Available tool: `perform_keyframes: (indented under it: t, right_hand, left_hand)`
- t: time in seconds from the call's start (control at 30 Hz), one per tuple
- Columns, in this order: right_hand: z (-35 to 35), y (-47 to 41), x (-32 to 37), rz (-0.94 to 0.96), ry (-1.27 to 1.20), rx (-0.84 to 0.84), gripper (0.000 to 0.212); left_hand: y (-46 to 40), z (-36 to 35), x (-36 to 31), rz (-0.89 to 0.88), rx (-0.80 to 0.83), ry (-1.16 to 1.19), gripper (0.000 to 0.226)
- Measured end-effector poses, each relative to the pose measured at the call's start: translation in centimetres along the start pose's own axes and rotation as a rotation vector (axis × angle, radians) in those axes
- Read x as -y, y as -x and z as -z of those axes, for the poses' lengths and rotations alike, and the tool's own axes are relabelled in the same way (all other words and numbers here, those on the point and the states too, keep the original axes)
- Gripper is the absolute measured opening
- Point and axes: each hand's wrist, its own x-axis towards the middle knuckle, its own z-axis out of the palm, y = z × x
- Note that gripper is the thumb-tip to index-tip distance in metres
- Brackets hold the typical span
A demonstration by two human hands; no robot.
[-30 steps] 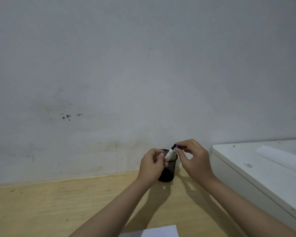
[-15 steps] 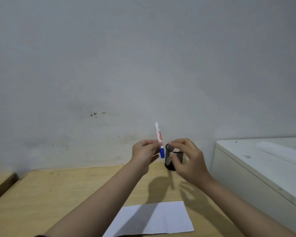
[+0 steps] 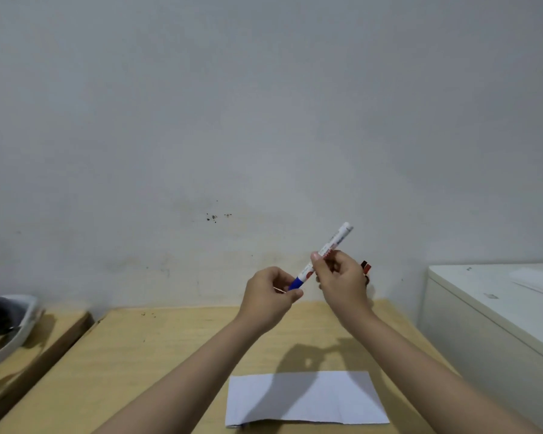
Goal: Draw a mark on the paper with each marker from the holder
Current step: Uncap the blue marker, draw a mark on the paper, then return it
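The left hand (image 3: 271,300) pinches the blue cap of the white-barrelled marker with red lettering (image 3: 323,254), while the right hand (image 3: 342,281), just beside it, is clamped on the barrel. To uncap cleanly, pull straight along the barrel, hands steady. The white rectangular paper sheet (image 3: 304,399) lies below both hands on the pale wooden tabletop (image 3: 157,355).

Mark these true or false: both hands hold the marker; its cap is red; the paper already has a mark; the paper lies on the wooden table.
1. Both hands hold the marker: true, left hand at the cap, right hand on the barrel.
2. Its cap is red: false, the cap is blue.
3. The paper already has a mark: false, its visible face is blank.
4. The paper lies on the wooden table: true.
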Motion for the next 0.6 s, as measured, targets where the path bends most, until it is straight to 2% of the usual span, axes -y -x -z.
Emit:
perform_keyframes:
  t: [0.07,0.2,0.27,0.33,0.47,0.6]
  right_hand:
    - [-0.1,0.4,0.2,-0.025,0.005,0.055,0.025]
    - [0.0,0.5,0.2,-0.099,0.089,0.109,0.045]
    - [0.1,0.5,0.3,-0.114,0.077,0.111,0.043]
    - [0.3,0.6,0.4,-0.118,0.062,0.115,0.036]
    - [1.2,0.0,0.9,-0.138,-0.053,0.070,0.026]
    - [2.2,-0.2,0.1,-0.180,-0.112,0.038,0.027]
  left_hand:
    - [0.4,0.0,-0.1,-0.031,0.000,-0.015,0.009]
    - [1.3,0.0,-0.5,-0.168,-0.009,-0.142,0.007]
    - [1.5,-0.1,-0.4,-0.298,-0.018,-0.305,0.015]
    - [1.4,-0.2,-0.3,-0.349,-0.002,-0.378,0.019]
    - [1.2,0.4,0.9,-0.224,0.060,-0.306,0.020]
    - [0.7,1.3,2.9,-0.074,0.049,-0.281,0.022]
